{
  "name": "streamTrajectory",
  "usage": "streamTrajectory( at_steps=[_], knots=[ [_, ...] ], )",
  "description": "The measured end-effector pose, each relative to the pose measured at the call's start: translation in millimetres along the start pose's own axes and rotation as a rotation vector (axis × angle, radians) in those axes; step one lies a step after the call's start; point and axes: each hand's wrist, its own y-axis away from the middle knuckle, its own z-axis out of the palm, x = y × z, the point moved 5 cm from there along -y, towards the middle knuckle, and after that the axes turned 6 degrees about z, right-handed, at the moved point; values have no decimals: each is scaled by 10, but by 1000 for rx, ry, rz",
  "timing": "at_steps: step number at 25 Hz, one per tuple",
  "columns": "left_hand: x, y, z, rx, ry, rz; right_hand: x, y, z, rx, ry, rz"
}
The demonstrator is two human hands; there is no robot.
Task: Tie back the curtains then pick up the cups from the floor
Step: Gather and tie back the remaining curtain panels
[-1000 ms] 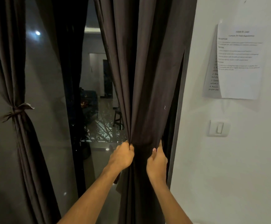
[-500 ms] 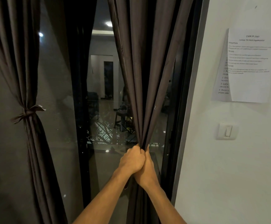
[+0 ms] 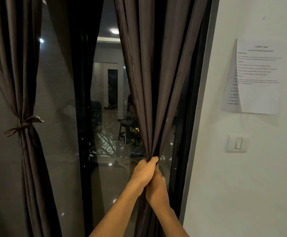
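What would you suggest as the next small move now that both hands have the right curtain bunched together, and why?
Probably keep one hand clamped on the bunch and free the other to fetch a tie. The left hand and right hand both grip the right curtain, gathered but with no band visible on it, while the left curtain already carries a knotted tie.

Your fingers pinch matt, dark woven curtain cloth; left of them glossy glass reflects, right sits smooth painted wall.
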Motion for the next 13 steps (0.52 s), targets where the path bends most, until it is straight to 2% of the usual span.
streamTrajectory(
  at_steps=[3, 7, 10, 13],
  knots=[
    [8, 19, 32, -81, 193, -41, -25, -22, 37, -104, 1, 14],
    [-60, -79, 19, -27, 204, -39, 31, -106, 19, -86, 115, -20],
    [-102, -121, 63, 8, 255, 42, 82, -118, 33, -120, 64, 24],
    [-86, -181, 84, -31, 221, 92, 78, -93, -13, -112, 15, 50]
  ],
)
